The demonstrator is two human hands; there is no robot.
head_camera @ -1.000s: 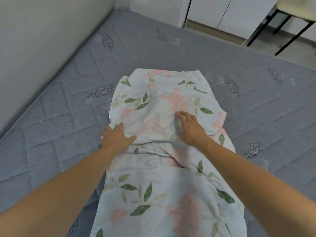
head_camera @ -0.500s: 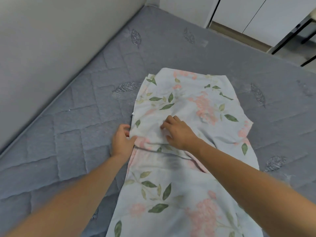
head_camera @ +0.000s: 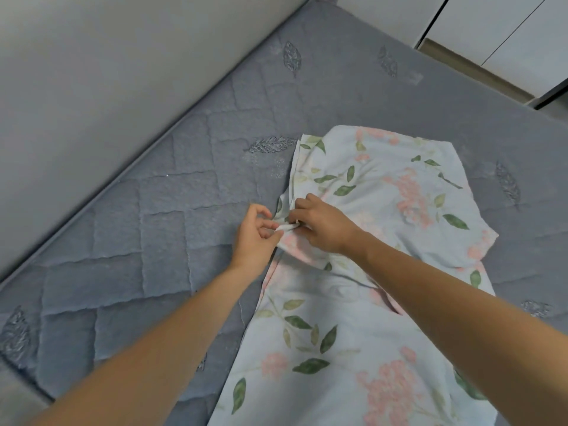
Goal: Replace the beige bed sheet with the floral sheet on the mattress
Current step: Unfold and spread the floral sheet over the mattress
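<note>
A folded floral sheet (head_camera: 384, 192), pale blue with pink blossoms and green leaves, lies as a long strip on the bare grey quilted mattress (head_camera: 147, 229). My left hand (head_camera: 256, 238) pinches a bunched bit of the sheet's left edge between thumb and fingers. My right hand (head_camera: 322, 226) is right beside it, fingers curled round the same edge fold. Both forearms reach in from the bottom of the view. No beige sheet is in view.
A pale wall (head_camera: 92, 72) runs along the mattress's left side. White cupboard doors (head_camera: 507, 35) and a strip of floor stand beyond the far edge at the top right.
Both hands slid left from the top of the sheet to its left edge and closed on the fabric there. The view swung left.
</note>
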